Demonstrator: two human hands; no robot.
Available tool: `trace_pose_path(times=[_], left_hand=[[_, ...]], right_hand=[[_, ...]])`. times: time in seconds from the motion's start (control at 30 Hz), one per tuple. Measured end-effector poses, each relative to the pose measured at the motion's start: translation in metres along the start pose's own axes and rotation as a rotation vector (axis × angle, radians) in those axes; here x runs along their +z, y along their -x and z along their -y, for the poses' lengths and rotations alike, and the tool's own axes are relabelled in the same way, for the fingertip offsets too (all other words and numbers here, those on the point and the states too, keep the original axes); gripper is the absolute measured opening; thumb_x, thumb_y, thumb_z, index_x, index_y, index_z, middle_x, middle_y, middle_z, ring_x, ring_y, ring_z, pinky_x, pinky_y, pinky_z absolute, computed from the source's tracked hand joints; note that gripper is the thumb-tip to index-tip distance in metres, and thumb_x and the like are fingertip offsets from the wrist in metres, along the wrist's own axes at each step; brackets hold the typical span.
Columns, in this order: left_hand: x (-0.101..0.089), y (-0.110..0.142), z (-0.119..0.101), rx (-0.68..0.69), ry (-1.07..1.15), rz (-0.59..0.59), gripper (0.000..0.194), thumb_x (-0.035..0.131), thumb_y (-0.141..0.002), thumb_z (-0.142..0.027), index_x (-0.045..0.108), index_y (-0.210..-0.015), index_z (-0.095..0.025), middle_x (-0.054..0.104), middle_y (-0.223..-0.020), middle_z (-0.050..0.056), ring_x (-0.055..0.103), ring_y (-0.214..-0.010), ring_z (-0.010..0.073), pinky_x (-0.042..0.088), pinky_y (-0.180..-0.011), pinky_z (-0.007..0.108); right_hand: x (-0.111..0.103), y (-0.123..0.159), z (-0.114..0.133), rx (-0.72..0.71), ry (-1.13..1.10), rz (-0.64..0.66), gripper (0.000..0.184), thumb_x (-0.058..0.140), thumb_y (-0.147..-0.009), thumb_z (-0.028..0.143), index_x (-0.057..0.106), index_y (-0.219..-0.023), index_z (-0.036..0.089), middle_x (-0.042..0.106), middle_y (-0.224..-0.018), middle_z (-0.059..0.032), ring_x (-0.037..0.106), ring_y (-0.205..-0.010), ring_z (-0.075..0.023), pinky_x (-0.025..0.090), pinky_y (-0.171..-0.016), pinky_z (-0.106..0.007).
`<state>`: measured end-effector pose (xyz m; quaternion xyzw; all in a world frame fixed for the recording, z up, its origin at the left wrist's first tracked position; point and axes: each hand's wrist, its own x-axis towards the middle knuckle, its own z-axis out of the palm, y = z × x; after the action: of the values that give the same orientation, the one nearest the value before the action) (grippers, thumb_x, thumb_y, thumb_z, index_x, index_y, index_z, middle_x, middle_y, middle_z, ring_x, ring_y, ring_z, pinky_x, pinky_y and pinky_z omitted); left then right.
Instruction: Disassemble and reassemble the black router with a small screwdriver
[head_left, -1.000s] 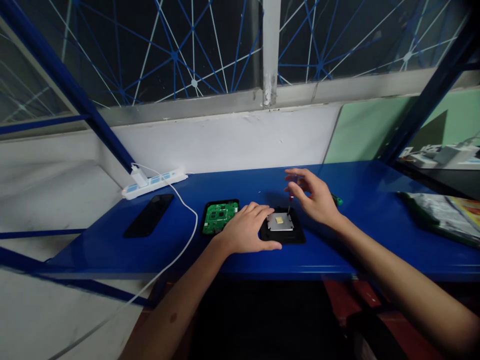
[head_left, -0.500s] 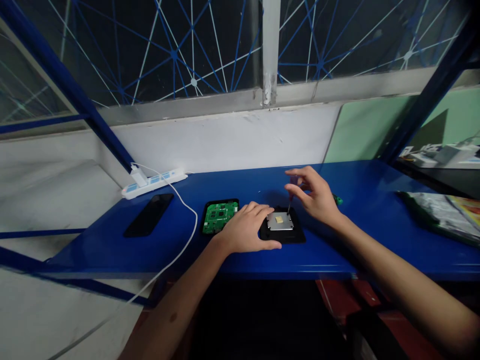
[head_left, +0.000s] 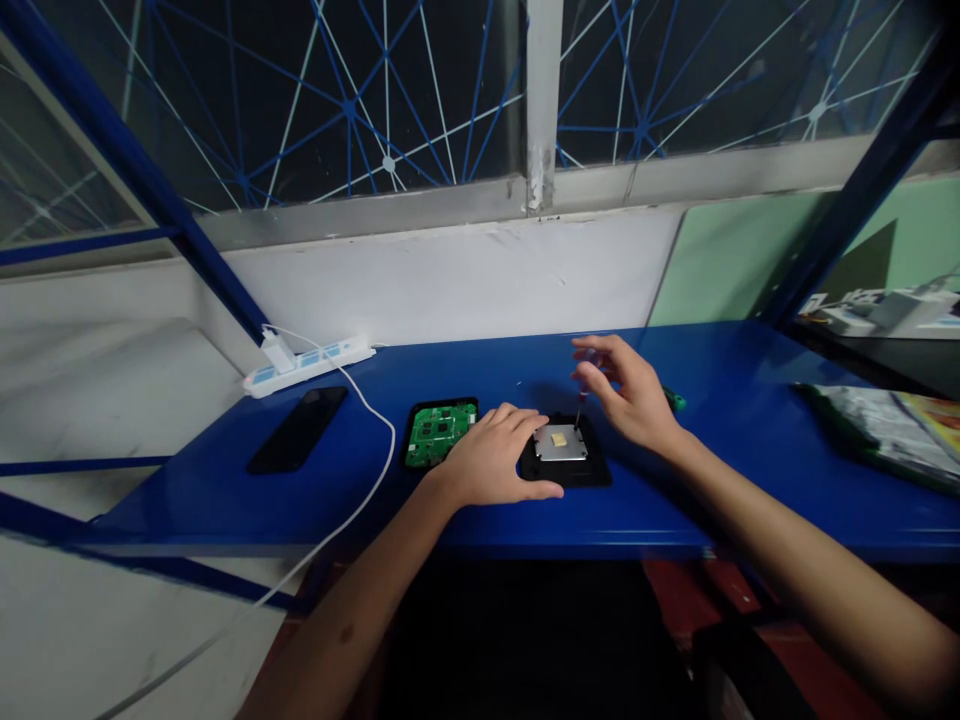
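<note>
My right hand [head_left: 630, 392] pinches a small screwdriver [head_left: 581, 405] by its handle, between thumb and fingers. The thin shaft points down, its tip at the upper right corner of a silver metal plate [head_left: 571, 448] with a pale yellow square pad [head_left: 559, 439] on it. Under the plate lies a black plastic cover [head_left: 598, 470]. My left hand [head_left: 491, 455] grips the cover's left side, fingers at the far edge and thumb along the near edge. Left of that hand, partly hidden by it, is a green circuit board [head_left: 439, 430] in a black case.
A black phone [head_left: 298, 430] lies on the blue table [head_left: 705, 490] at the left. Behind it stands a white power strip [head_left: 315, 366], and a white cable [head_left: 386, 455] runs over the near edge. A small green object [head_left: 675, 399] and a plastic bag [head_left: 892, 435] lie rightward.
The fingers of my right hand have shifted slightly around the screwdriver handle. The tip stays at the same corner, and my left hand keeps its place.
</note>
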<state>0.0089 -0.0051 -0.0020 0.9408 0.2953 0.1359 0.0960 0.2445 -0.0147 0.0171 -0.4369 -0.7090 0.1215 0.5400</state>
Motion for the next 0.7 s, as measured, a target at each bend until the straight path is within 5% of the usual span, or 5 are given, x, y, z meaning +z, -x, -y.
trace_pose_path(times=[0.2, 0.43, 0.7], left_hand=[[-0.0024, 0.0005, -0.0012, -0.003, -0.008, 0.009, 0.092, 0.062, -0.076, -0.078, 0.044, -0.145, -0.019, 0.053, -0.145, 0.011, 0.046, -0.131, 0.0325, 0.040, -0.110, 0.049], [0.0002, 0.0008, -0.0007, -0.006, -0.025, 0.001, 0.092, 0.062, -0.076, -0.079, 0.045, -0.144, -0.019, 0.054, -0.144, 0.010, 0.047, -0.130, 0.0316, 0.040, -0.110, 0.047], [-0.0005, 0.0000, -0.0008, -0.008, -0.034, 0.001, 0.091, 0.063, -0.076, -0.078, 0.045, -0.143, -0.018, 0.054, -0.144, 0.010, 0.047, -0.130, 0.0314, 0.040, -0.111, 0.046]], right_hand=[[0.0005, -0.0020, 0.0008, -0.083, 0.085, -0.080, 0.025, 0.064, -0.092, 0.037, 0.065, -0.115, 0.028, 0.055, -0.090, -0.0027, 0.060, -0.074, -0.0155, 0.059, -0.063, -0.033], [0.0015, 0.0011, 0.0039, 0.028, -0.031, -0.065, 0.029, 0.048, -0.100, 0.031, 0.057, -0.126, 0.023, 0.071, -0.102, -0.0067, 0.070, -0.077, -0.0164, 0.060, -0.064, -0.033], [0.0008, 0.0014, 0.0018, -0.024, 0.048, -0.076, 0.027, 0.054, -0.097, 0.035, 0.062, -0.120, 0.023, 0.063, -0.103, -0.0068, 0.068, -0.077, -0.0161, 0.060, -0.063, -0.032]])
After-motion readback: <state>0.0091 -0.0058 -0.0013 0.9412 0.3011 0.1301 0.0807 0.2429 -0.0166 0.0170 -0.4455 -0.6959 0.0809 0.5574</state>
